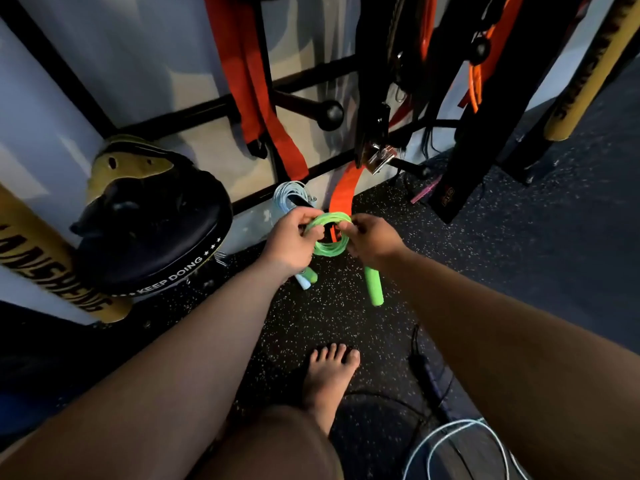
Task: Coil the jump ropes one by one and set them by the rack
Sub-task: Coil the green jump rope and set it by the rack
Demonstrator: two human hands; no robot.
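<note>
A green jump rope (329, 247) is wound into a small tight coil held above the floor in front of the black rack (194, 110). My left hand (289, 239) grips the coil's left side. My right hand (370, 239) pinches its right side. One green handle (373, 285) hangs down below my right hand; the other handle's end (310, 274) pokes out under my left wrist. A coiled pale blue rope (289, 195) rests on the floor against the rack base, just behind my left hand. A loose pale blue rope (460, 441) and a black rope (420, 368) lie near my foot.
Orange straps (252, 81) and black gear hang from the rack. A black and yellow padded mitt (145, 223) leans at the left. Yellow padded posts (52, 261) stand at left and upper right. My bare foot (329, 379) rests on the speckled rubber floor (450, 271).
</note>
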